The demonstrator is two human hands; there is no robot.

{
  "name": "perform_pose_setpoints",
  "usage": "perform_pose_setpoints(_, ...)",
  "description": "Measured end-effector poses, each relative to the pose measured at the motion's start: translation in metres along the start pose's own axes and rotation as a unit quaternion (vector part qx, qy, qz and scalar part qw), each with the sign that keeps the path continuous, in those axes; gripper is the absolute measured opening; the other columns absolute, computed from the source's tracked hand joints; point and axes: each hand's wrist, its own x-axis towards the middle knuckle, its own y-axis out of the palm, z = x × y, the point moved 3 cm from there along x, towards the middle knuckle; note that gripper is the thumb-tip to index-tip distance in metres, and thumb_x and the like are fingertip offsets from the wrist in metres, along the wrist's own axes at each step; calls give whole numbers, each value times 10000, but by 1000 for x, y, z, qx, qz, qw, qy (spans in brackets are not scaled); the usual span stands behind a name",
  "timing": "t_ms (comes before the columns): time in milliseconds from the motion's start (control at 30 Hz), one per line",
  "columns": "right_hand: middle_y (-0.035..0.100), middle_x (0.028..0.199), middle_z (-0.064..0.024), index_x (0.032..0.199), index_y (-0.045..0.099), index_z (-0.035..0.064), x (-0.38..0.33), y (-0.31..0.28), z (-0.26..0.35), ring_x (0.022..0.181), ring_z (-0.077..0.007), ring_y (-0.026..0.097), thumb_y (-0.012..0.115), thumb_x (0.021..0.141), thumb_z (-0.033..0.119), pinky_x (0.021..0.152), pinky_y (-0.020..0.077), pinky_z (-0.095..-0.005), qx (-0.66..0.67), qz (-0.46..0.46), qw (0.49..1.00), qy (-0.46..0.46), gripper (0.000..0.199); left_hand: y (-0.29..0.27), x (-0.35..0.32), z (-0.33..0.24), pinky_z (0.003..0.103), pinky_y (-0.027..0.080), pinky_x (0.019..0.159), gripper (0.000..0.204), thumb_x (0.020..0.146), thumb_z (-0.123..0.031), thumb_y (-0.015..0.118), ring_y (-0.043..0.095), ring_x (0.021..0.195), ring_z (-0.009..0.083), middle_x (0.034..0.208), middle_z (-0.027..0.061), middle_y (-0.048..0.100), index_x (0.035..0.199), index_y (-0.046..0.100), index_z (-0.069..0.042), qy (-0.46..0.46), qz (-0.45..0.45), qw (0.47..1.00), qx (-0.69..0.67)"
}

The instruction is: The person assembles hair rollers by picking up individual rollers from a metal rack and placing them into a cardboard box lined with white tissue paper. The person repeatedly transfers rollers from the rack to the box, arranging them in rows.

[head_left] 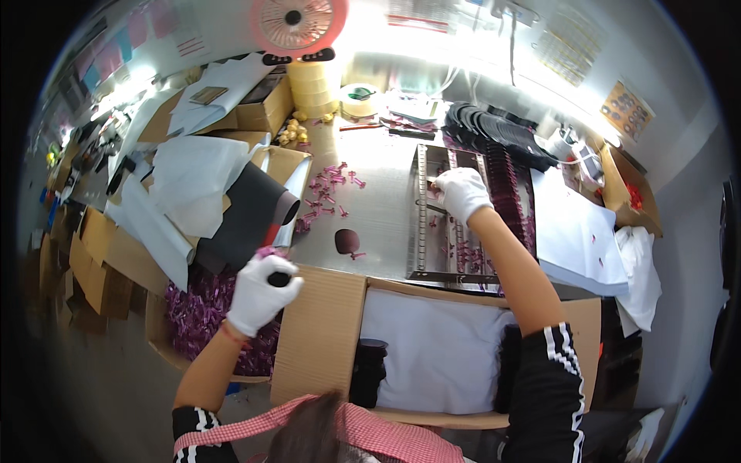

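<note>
My left hand (261, 295), in a white glove, is closed above a carton of shiny purple plastic pieces (202, 312). A small purple plastic piece (270, 251) sticks out at its fingertips, and a dark round patch shows between thumb and fingers. My right hand (464, 194), also gloved, reaches over a metal rack (421, 224) with slotted rails. Its fingers are pinched at the left rail; what they hold is too small to make out. Several purple pieces lie inside the rack. A dark brown rounded lens (347, 241) lies on the metal table.
Loose purple pieces (327, 189) are scattered mid-table. An open carton (320, 324) with white cloth stands in front of me. Stacked black curved parts (494, 127) stand behind the rack, white sheets (575, 231) to its right. A pink fan (297, 23) stands at the back.
</note>
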Motion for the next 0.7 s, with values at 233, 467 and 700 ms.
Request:
perform_pose_setpoints(233,704,1142,-141,1059,751,110,81,53,12,1178,-263,610,599,847,312,1051,362,-390,-182,311,932,41,329,-92,-122,61,296,527,737,165,721,9,779,656,805,173,865,85,666,839,673,-40,-191,-102,973,76)
perform_pose_setpoints(467,650,1241,-206,1160,695,50,96,95,-37,1177,-329,617,573,865,333,997,467,-410,-92,286,944,134,426,-72,-149,52,329,609,773,170,906,-11,664,660,924,140,1012,32,656,1067,621,-46,-400,-163,861,-269)
perform_pose_setpoints(700,714,954,-146,1163,616,52,67,-63,91,936,-310,699,593,912,157,822,543,-382,121,200,970,-73,272,-30,-123,9,418,557,913,233,1008,-160,543,595,1180,272,1248,86,569,1240,530,-145,-257,-32,764,-590)
